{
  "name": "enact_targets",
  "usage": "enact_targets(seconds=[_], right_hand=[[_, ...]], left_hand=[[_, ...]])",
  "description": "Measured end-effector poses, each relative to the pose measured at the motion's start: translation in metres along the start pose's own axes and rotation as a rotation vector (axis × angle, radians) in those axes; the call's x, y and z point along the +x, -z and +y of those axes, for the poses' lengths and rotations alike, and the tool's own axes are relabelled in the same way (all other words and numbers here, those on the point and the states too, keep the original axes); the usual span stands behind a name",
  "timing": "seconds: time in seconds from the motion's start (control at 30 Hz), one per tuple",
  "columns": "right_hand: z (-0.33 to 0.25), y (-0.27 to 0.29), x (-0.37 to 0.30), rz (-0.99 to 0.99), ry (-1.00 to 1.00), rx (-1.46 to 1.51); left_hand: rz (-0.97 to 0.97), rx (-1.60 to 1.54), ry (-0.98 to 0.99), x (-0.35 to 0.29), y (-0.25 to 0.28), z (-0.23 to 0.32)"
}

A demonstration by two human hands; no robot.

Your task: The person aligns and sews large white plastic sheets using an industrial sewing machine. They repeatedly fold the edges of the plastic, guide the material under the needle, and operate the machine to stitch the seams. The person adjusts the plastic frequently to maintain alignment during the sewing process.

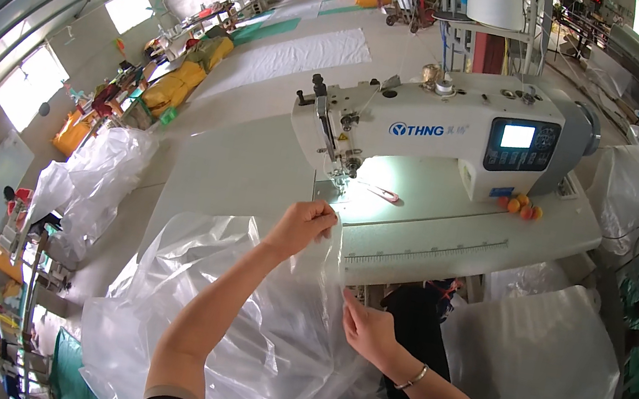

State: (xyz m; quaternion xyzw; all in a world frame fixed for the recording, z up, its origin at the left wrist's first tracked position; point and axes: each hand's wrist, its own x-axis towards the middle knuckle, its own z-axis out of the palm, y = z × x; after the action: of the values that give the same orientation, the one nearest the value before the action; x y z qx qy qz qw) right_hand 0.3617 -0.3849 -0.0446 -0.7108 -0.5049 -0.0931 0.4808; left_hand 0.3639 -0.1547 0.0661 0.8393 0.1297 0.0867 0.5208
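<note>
Clear crinkled plastic sheet (263,334) pinched in closed fingers of left hand (302,226) and right hand (366,326), beside white sewing machine (441,127).

Clear plastic sheet (263,334); white sewing machine (433,126), dark panel; orange fruits (523,207); white table (451,222).

A: Where does the view look from?
B: Head height, steeply down and forward, close over the sewing table (258,164).
A: Any framing?
B: Fisheye; forearms enter bottom centre, workshop bends along the rim.
</note>
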Motion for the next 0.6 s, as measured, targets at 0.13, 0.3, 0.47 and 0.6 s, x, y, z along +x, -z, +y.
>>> enact_targets(seconds=[0.13,0.3,0.47,0.6], right_hand=[[0.011,0.014,0.040,0.159,-0.106,0.164],[0.013,-0.009,0.107,0.153,-0.406,0.416],[0.026,-0.033,0.105,0.041,-0.178,-0.259],[0.026,-0.034,0.112,-0.150,-0.196,-0.418]], left_hand=[[-0.019,-0.086,0.134,0.000,-0.002,0.011],[-0.050,-0.145,0.098,0.007,-0.005,0.002],[0.046,0.165,0.190,0.015,-0.011,-0.015],[0.010,0.184,0.187,0.019,-0.011,-0.022]])
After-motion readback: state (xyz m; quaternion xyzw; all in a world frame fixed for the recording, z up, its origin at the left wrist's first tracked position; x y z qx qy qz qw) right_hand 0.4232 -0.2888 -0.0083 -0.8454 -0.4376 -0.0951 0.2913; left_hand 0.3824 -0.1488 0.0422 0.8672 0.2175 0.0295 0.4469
